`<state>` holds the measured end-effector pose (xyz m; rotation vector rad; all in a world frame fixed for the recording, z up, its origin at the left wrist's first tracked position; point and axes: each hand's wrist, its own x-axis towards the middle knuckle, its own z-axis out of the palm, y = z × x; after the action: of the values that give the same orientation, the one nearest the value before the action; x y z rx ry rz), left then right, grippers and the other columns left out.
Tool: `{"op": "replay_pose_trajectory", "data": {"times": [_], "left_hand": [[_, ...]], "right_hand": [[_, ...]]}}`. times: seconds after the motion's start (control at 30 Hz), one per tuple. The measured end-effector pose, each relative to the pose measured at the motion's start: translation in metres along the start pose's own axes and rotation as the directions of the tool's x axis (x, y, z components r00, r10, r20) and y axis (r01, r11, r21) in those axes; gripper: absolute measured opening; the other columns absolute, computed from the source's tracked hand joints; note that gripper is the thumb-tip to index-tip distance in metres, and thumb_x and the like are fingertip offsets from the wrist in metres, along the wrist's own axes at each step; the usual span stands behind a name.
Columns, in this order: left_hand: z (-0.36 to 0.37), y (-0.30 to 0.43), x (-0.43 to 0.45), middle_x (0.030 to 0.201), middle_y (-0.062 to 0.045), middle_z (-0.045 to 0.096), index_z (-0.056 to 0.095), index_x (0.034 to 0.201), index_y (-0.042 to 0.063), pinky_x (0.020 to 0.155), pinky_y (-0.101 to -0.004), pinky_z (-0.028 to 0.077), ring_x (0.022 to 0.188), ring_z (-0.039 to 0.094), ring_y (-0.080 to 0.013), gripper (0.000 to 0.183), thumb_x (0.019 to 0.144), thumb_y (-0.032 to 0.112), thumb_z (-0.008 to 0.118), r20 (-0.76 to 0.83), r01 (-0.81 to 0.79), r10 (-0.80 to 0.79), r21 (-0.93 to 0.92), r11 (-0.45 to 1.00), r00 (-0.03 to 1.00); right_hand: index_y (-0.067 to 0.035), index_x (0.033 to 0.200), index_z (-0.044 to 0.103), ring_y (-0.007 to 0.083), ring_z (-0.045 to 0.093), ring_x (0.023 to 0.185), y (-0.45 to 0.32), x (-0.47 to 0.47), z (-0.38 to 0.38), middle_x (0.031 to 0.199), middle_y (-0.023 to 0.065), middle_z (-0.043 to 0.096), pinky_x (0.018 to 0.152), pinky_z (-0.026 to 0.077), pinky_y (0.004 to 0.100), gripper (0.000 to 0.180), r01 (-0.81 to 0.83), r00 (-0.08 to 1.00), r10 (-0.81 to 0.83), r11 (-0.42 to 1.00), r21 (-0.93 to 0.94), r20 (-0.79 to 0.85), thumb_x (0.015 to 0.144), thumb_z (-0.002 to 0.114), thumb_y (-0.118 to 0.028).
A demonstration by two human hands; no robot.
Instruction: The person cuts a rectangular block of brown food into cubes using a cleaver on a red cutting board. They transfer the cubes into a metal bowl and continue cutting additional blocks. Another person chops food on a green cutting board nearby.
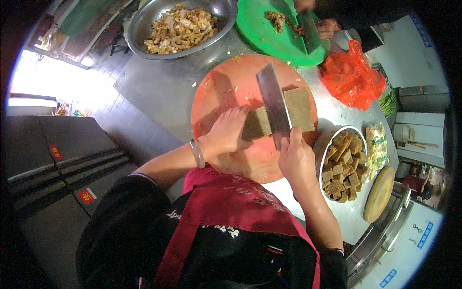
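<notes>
My right hand [297,160] grips the handle of a cleaver [273,97], its broad blade standing across a brown slab of food. Under my left hand [231,128] is the near piece of that slab [258,123], its fingers and thumb holding the piece's left end. A wider brown slab [299,106] lies just right of the blade. Whether the blade has cut fully through cannot be seen. All of this rests on a round reddish chopping board [223,159] dotted with small food crumbs.
Right of the board stands a round container [319,151] of brown cubes, beside a clear bag [376,144] and a round wooden board [379,195]. Another person's hand [326,29] is by a cleaver on a green board [252,29]. A steel basin [139,39] holds chopped food; a red plastic bag [352,77] lies nearby.
</notes>
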<state>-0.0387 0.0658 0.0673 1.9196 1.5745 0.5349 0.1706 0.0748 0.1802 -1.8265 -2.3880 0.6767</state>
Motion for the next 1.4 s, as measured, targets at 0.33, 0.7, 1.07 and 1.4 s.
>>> {"op": "replay_pose_trajectory", "data": {"times": [0.33,0.7,1.07,1.4], "left_hand": [[0.012,-0.010,0.002,0.123,-0.026,0.052,0.044,0.131,-0.005,0.100,-0.0494,0.046,0.115,0.052,-0.0448,0.083,0.066,0.027,0.084,-0.068,-0.077,0.074,-0.047,0.996,0.995],[0.014,-0.003,-0.010,0.134,-0.030,0.047,0.036,0.139,-0.006,0.109,-0.0500,0.040,0.128,0.045,-0.0485,0.101,0.064,0.035,0.089,-0.246,-0.030,0.011,-0.072,0.997,0.969],[0.035,-0.038,-0.020,0.140,-0.025,0.045,0.039,0.140,0.000,0.113,-0.0480,0.038,0.132,0.043,-0.0442,0.094,0.065,0.026,0.090,-0.221,-0.139,0.077,-0.278,0.950,0.972],[0.040,-0.036,-0.017,0.140,-0.026,0.044,0.040,0.138,0.000,0.113,-0.0481,0.038,0.132,0.043,-0.0456,0.091,0.067,0.026,0.089,-0.193,-0.077,0.010,-0.338,0.938,0.981]], "right_hand": [[0.005,0.114,0.045,0.0456,0.068,0.078,-0.004,0.025,0.026,0.083,0.0283,0.067,0.068,0.054,0.0552,0.030,0.050,0.984,-0.024,0.988,-0.148,0.174,0.093,0.057,-0.013],[0.003,0.115,0.044,0.0496,0.065,0.070,0.007,0.045,0.061,0.076,0.0299,0.064,0.062,0.051,0.0574,0.029,0.155,0.983,-0.155,0.988,-0.002,-0.096,0.095,0.058,-0.014],[0.004,0.108,0.046,0.0461,0.067,0.076,-0.022,0.004,0.012,0.084,0.0278,0.066,0.065,0.054,0.0554,0.024,0.076,0.992,-0.066,0.993,-0.086,0.112,0.094,0.057,-0.011],[0.006,0.118,0.044,0.0472,0.067,0.072,-0.018,0.042,0.074,0.081,0.0293,0.067,0.066,0.053,0.0559,0.033,0.105,0.994,-0.097,0.979,-0.175,0.054,0.094,0.056,-0.013]]}}
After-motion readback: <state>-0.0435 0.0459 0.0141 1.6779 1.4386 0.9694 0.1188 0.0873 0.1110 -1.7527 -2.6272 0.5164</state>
